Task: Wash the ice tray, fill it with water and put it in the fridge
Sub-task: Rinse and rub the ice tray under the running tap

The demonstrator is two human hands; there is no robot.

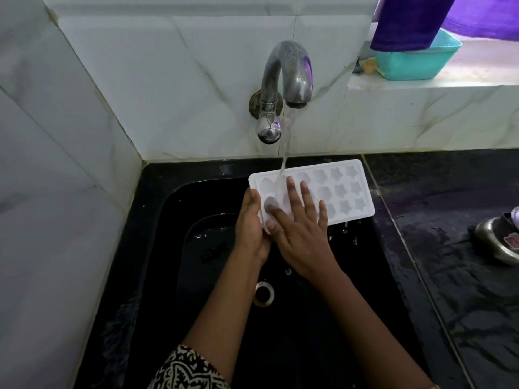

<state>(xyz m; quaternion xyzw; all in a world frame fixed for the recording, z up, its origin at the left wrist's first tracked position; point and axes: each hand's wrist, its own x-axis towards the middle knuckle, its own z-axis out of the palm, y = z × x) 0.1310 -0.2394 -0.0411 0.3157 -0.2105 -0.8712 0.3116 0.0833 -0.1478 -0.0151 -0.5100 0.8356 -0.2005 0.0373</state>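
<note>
The right hand [303, 237] lies flat on the ice tray [342, 189], fingers straight and spread, pressing on the cavities below and a little right of the tap [289, 71]. The left hand [251, 226] grips the tray's short end nearest it, below and left of the tap's spout. From both hands the tray's long axis runs away to the right, so its far end is unsupported and reaches past the tap's right side to the edge of the black counter [449, 276].

The water stream [285, 147] falls from the tap onto the tray just beyond the right fingertips. The uncovered star-shaped cavities all lie to the right of that stream, so rinsing them probably means sliding the tray leftward under it.

Straight below the tap, nearer the person, are the black sink [157, 248] and its drain [264, 294]. Far right of the tap sits a steel vessel [497, 237]; up and right, a teal tub [415, 63] sits on the ledge. Nothing blocks the tray.
</note>
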